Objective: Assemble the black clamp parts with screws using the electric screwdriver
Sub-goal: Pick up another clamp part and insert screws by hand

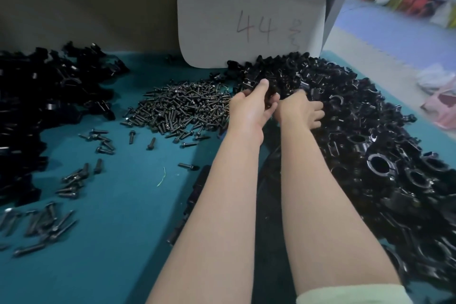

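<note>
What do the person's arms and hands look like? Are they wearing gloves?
No gloves. The left hand and right hand are bare, with no rings, watch or bracelet showing. Both forearms are bare too. The edge of a pale green sleeve shows on the right arm at the bottom of the view.

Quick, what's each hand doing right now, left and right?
Left hand: grips a clamp part.
Right hand: fingers curled in the clamp pile; cannot tell whether it holds anything.
</note>
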Available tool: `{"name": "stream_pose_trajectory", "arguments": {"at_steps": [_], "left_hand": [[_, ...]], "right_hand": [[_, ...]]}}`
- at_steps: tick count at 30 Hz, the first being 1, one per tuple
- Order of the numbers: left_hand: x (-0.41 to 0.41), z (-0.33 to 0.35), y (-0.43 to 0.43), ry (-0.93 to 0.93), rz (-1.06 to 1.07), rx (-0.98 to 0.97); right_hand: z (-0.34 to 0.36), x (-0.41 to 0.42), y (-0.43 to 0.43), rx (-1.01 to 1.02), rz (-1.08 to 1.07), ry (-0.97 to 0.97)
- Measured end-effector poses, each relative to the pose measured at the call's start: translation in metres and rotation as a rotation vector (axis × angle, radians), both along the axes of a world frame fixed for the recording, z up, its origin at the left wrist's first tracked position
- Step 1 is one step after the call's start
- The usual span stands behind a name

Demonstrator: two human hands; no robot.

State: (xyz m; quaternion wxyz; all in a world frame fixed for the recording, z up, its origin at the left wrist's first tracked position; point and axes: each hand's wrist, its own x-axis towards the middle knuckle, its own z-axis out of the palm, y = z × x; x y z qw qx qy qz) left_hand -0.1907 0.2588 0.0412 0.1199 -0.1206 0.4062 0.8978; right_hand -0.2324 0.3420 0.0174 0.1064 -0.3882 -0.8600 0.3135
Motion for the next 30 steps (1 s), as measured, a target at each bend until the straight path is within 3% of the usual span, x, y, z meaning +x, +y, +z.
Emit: {"name": "stream_pose_trajectory", "arguments": {"at_steps": [5, 9, 15, 19, 26, 30], "left_hand": [[0.009, 0.008, -0.017, 0.023, 0.067, -0.090], [0.027, 0.016, -0.047, 0.028, 0.127, 0.079], [0.073, -0.007, -0.101, 0.082, 0.370, 0.025], [0.094, -0.023, -0.124, 0.137, 0.488, -0.056], [0.089, -0.030, -0.139, 0.050, 0.479, -0.076], [0.084, -0.032, -0.141, 0.050, 0.387, 0.020]], "right_hand": [[0.027, 0.017, -0.007, -0.261, 0.096, 0.511], [0.041, 0.053, -0.036, -0.532, 0.280, 0.711], [0.026, 0.109, -0.092, -0.760, 0.595, 0.656], [0.016, 0.118, -0.117, -0.717, 0.701, 0.598], [0.009, 0.114, -0.128, -0.611, 0.813, 0.574], [0.004, 0.112, -0.129, -0.565, 0.808, 0.525]]}}
